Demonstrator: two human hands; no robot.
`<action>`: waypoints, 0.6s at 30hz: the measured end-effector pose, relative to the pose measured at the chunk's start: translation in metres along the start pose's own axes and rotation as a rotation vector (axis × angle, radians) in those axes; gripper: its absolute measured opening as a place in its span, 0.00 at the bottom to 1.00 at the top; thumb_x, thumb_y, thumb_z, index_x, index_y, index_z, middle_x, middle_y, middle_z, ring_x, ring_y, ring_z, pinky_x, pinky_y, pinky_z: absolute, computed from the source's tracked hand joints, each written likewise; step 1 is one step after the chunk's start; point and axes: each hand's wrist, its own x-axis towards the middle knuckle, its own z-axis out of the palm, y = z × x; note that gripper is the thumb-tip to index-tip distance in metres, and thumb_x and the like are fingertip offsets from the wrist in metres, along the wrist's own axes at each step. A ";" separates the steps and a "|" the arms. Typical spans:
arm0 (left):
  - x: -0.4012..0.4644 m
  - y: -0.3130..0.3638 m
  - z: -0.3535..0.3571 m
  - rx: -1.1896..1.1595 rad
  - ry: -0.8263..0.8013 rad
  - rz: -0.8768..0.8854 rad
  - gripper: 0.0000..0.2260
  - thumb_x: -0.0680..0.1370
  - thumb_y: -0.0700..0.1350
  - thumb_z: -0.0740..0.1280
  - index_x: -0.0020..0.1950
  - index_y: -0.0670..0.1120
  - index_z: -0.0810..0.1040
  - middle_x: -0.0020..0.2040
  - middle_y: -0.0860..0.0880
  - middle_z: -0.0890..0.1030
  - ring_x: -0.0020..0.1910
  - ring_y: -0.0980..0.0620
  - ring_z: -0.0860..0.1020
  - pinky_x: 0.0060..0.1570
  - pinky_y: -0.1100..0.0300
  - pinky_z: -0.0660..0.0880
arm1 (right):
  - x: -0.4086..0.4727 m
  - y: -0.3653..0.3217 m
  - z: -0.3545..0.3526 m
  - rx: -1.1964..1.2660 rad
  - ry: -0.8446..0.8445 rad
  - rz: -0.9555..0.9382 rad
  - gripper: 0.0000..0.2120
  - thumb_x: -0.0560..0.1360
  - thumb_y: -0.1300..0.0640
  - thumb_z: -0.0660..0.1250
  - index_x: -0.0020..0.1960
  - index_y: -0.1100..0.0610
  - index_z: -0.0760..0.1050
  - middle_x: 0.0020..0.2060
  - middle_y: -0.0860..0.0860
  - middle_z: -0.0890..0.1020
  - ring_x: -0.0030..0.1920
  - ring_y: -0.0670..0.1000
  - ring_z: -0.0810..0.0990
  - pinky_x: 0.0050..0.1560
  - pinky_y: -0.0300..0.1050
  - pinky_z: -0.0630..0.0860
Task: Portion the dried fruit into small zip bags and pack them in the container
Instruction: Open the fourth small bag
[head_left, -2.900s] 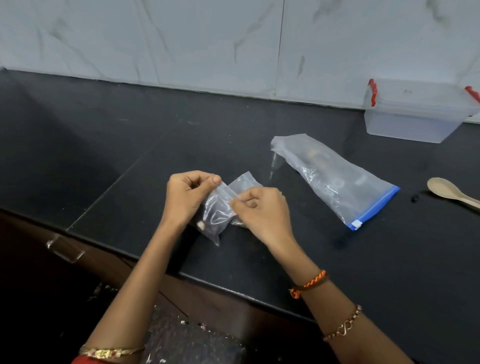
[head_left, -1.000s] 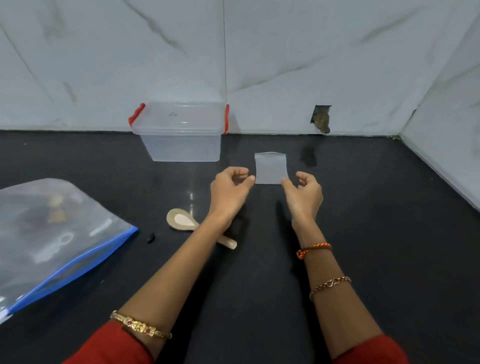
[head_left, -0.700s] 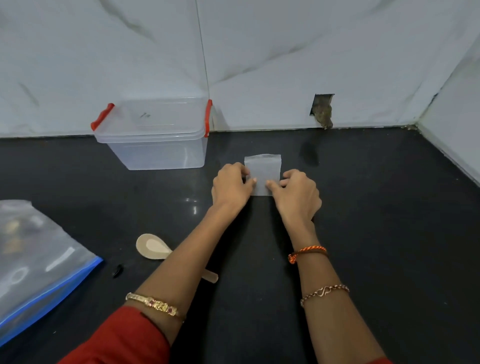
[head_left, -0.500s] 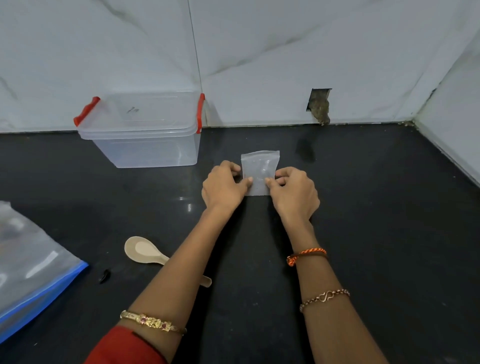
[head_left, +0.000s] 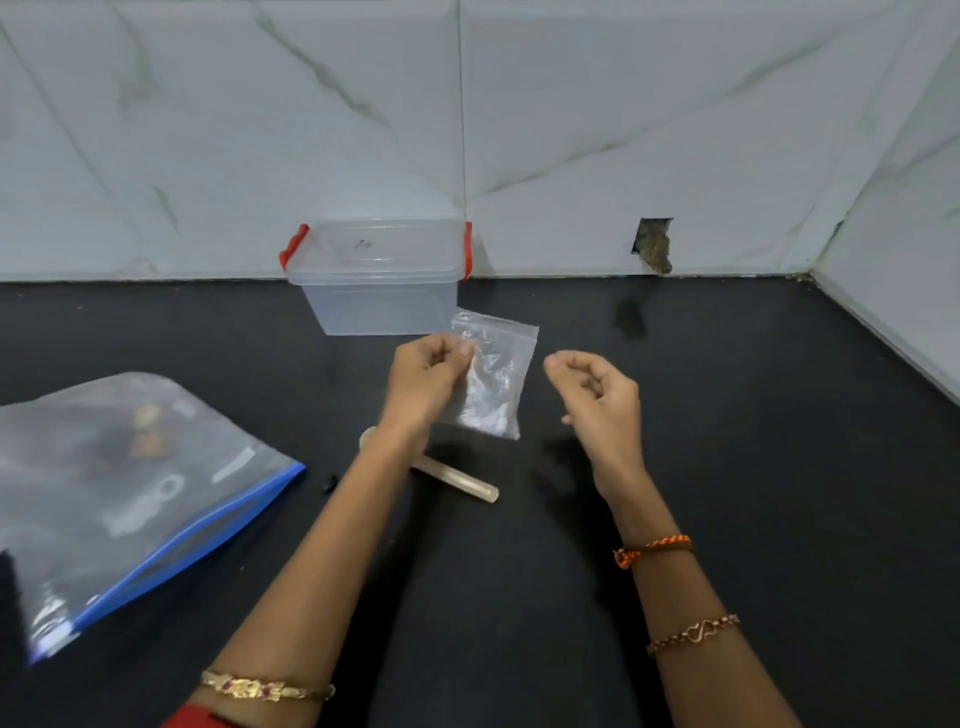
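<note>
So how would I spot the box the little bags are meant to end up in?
Look to the back of the black counter, where it meets the white marble wall. The container stands there against the wall, behind the left hand. It is the only rigid clear tub, with its lid on and red clips at both ends.

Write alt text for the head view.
A left hand pinches a small empty clear zip bag above a black counter; the right hand is beside it, empty. Behind stands a lidded clear plastic container.
</note>
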 end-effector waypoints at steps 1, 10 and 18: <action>-0.009 0.001 -0.013 0.059 -0.034 0.045 0.12 0.79 0.40 0.62 0.35 0.46 0.75 0.34 0.49 0.75 0.37 0.54 0.71 0.41 0.60 0.68 | -0.007 -0.004 0.000 0.050 0.011 -0.018 0.05 0.75 0.54 0.68 0.49 0.52 0.79 0.36 0.43 0.79 0.34 0.34 0.76 0.35 0.34 0.73; -0.063 0.008 -0.094 0.198 -0.271 -0.033 0.17 0.81 0.40 0.57 0.32 0.46 0.70 0.23 0.58 0.71 0.26 0.60 0.67 0.28 0.69 0.63 | -0.072 -0.032 0.038 0.127 -0.477 -0.259 0.11 0.73 0.69 0.65 0.44 0.54 0.78 0.42 0.48 0.81 0.43 0.44 0.78 0.41 0.34 0.76; -0.091 -0.007 -0.124 0.194 -0.231 -0.074 0.16 0.79 0.36 0.57 0.31 0.45 0.67 0.28 0.51 0.68 0.29 0.55 0.64 0.31 0.63 0.61 | -0.099 -0.027 0.066 -0.007 -0.542 -0.496 0.10 0.72 0.67 0.65 0.46 0.53 0.79 0.47 0.46 0.75 0.48 0.41 0.76 0.44 0.32 0.74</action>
